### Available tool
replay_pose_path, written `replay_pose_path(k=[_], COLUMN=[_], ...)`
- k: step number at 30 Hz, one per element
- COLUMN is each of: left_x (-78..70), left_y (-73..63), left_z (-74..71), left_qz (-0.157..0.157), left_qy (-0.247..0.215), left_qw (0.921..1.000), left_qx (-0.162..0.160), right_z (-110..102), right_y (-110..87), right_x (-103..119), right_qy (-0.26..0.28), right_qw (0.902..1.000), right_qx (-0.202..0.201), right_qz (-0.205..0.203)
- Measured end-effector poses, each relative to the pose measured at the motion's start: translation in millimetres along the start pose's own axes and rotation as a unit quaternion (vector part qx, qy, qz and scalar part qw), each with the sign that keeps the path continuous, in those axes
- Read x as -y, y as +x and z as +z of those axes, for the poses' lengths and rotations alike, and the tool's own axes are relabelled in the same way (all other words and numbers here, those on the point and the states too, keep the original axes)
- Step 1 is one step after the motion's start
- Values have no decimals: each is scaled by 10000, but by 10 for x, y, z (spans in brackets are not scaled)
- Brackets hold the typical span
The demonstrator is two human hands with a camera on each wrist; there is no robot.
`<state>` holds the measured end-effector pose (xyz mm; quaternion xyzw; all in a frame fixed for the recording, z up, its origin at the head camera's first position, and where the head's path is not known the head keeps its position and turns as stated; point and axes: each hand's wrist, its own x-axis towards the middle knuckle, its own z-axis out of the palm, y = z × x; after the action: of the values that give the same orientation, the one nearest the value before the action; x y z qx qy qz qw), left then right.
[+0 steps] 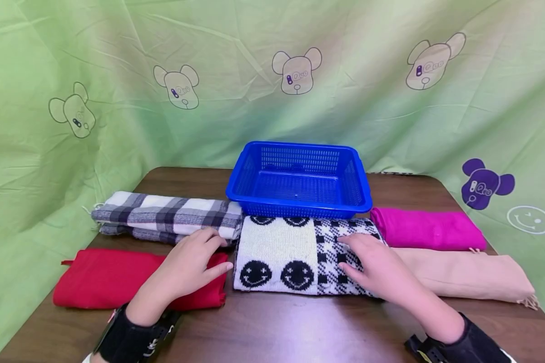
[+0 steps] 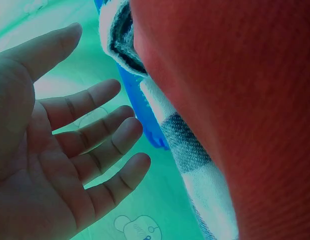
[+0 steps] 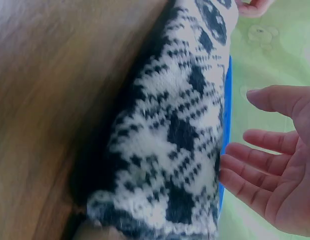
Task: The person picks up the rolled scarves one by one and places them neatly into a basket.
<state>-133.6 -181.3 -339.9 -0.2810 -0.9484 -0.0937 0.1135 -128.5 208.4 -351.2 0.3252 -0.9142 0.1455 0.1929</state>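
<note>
A folded black-and-white knit scarf (image 1: 277,252) with smiley faces and a checked end lies at the middle of the table. My left hand (image 1: 188,264) hovers over the red folded scarf (image 1: 113,280), its fingers spread and relaxed near the knit scarf's left edge. In the left wrist view the left palm (image 2: 44,165) holds nothing. My right hand (image 1: 379,264) is over the checked end of the knit scarf, fingers loosely extended. The right wrist view shows the right hand (image 3: 275,165) with fingertips right at the scarf's edge and nothing gripped.
A blue plastic basket (image 1: 295,209) stands behind the knit scarf. On the left lies a grey-and-white plaid scarf (image 1: 163,214). A magenta scarf (image 1: 429,229) and a peach scarf (image 1: 468,275) lie on the right. A green printed curtain (image 1: 236,111) hangs around the wooden table (image 1: 272,327).
</note>
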Motion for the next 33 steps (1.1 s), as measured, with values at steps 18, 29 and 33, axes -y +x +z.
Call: replay_pose_path(k=[18, 29, 33], left_x=[88, 199, 216], left_y=[-94, -199, -232], left_z=[-87, -137, -160], left_qz=[-39, -288, -317], left_qy=[-7, -206, -278], left_qw=[10000, 9994, 9991], left_qx=[-47, -16, -44], right_z=[150, 254, 320], right_y=[125, 224, 240], right_x=[320, 551, 613], right_qy=[648, 3697, 4214], right_qw=[9966, 9047, 8728], right_qx=[-355, 1394, 1747], right_qz=[359, 1593, 1736])
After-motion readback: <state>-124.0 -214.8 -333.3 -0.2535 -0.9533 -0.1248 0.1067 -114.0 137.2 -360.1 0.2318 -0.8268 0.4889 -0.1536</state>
